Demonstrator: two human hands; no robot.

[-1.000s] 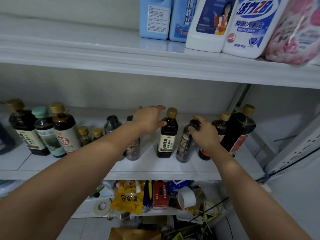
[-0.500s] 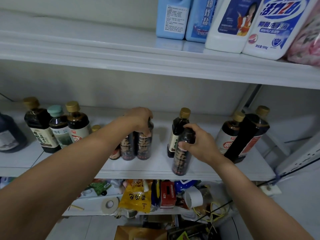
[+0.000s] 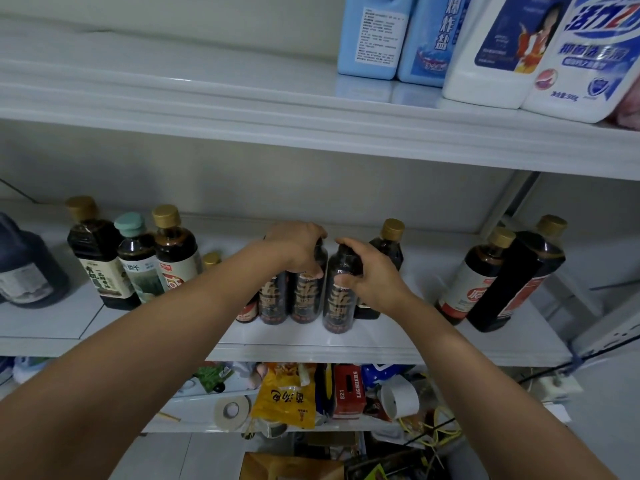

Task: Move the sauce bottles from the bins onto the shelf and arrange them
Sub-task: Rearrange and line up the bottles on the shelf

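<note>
The right hand [image 3: 374,275] grasps the neck of a dark sauce bottle [image 3: 337,303], fingers curled round it; the bottle stands upright on the middle shelf [image 3: 381,341], near the front edge. The left hand [image 3: 298,249] clasps the top of a matching bottle [image 3: 306,299] just left of the dark sauce bottle, and a third bottle [image 3: 273,303] of the same kind stands left again. Behind it to the right is a gold-capped bottle [image 3: 389,244]. Well to its left stand three taller bottles [image 3: 138,258], well to its right a pair of bottles [image 3: 502,282]. Above it are detergent jugs [image 3: 374,39] on the upper shelf [image 3: 207,109]; below it are a yellow bag [image 3: 287,396] and a tape roll [image 3: 230,410]
</note>
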